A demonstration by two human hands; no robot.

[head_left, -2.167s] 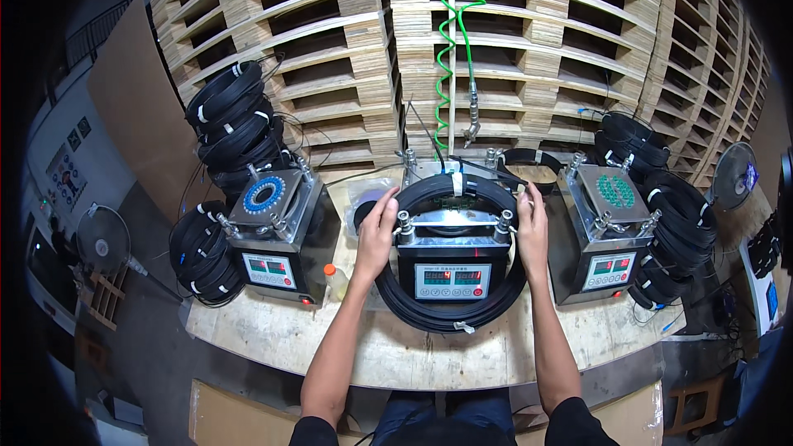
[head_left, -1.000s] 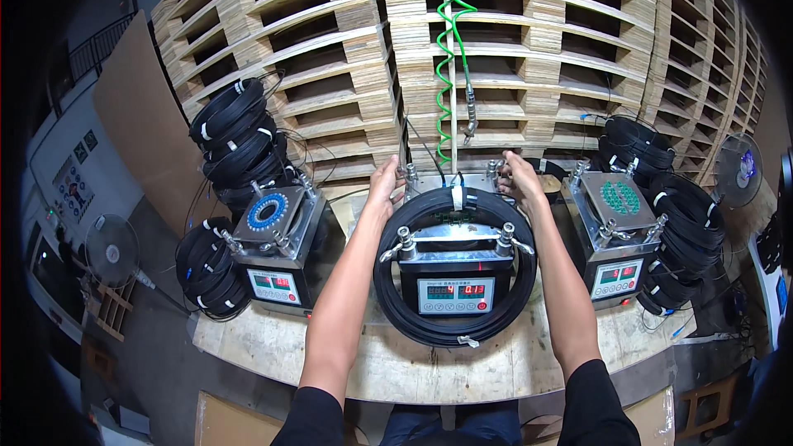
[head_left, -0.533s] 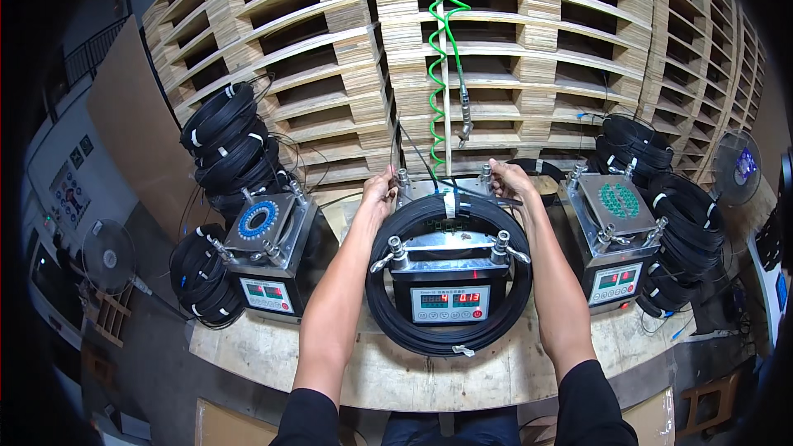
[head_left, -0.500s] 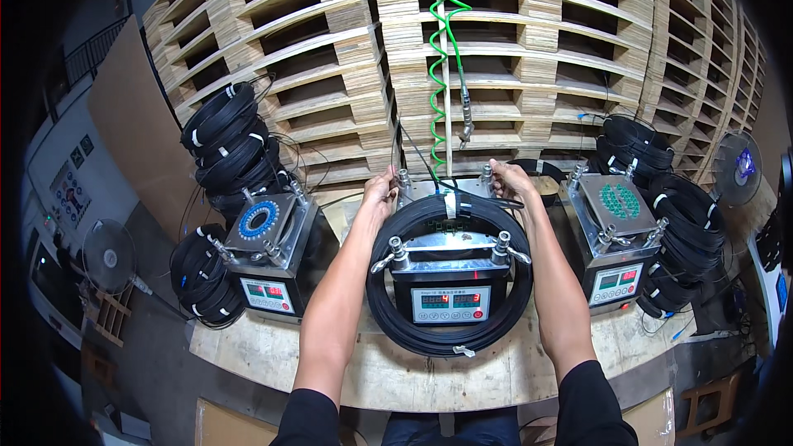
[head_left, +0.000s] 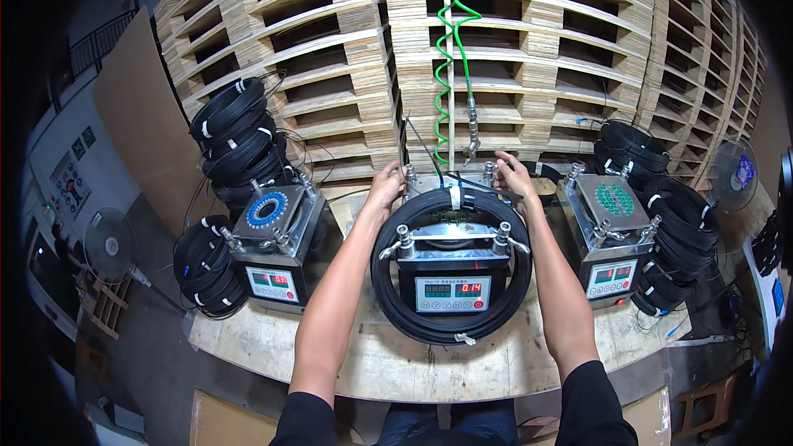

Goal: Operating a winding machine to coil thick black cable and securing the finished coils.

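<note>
A polishing machine (head_left: 453,264) with a steel top plate, corner clamp posts and a lit red display stands in front of me. A coil of black cable (head_left: 388,314) rings its front, with a white tie at the top. My left hand (head_left: 386,187) is at the rear left clamp post (head_left: 410,173), fingers curled together beside it; what they pinch, if anything, is hidden. Beside the rear right clamp post (head_left: 489,172), my right hand (head_left: 515,178) has its fingers apart and raised, and I see nothing held.
Similar machines stand left (head_left: 277,252) and right (head_left: 607,239), with blue and green connector rings on top. Stacked black cable coils (head_left: 235,136) flank them. A green spiral air hose (head_left: 467,41) with a metal nozzle hangs ahead, before wooden pallets (head_left: 330,74).
The middle machine's display shows a different reading. My right hand's fingers have lifted away from the rear right post. My left hand stays near its post. The view has shifted slightly.
</note>
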